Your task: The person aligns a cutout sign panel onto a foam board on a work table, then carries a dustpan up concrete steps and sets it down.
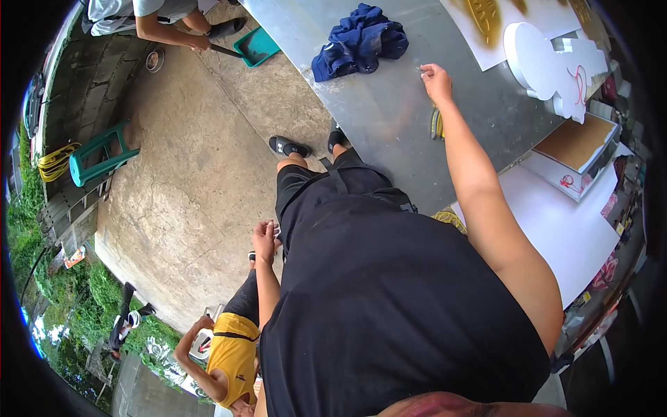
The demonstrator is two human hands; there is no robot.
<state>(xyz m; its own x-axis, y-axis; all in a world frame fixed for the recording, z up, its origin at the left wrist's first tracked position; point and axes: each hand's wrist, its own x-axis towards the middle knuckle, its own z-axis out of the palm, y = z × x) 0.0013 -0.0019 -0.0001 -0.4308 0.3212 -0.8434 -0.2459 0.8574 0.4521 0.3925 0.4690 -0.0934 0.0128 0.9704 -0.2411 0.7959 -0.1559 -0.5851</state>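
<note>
My right hand (pixel 438 83) reaches over the grey metal tabletop (pixel 403 149), with its thumb and fingers pinched together. A tiny greyish bit shows at the fingertips, too small to name. Close by my right forearm lies a tool with yellow and black handles (pixel 436 124), partly hidden by it. A crumpled dark blue cloth (pixel 361 42) rests on the table beyond this hand. My left hand (pixel 265 242) is beside my waist, off the table, its fingers loosely bent and slightly apart.
White cut-out shapes (pixel 535 62) and brown-stained white sheets (pixel 479 28) lie at the table's far right. Nearer stands a shallow box (pixel 577 142). On the concrete floor are a green stool (pixel 101 153) and a green dustpan (pixel 257 47) held by a person. Another person wears yellow (pixel 233 354).
</note>
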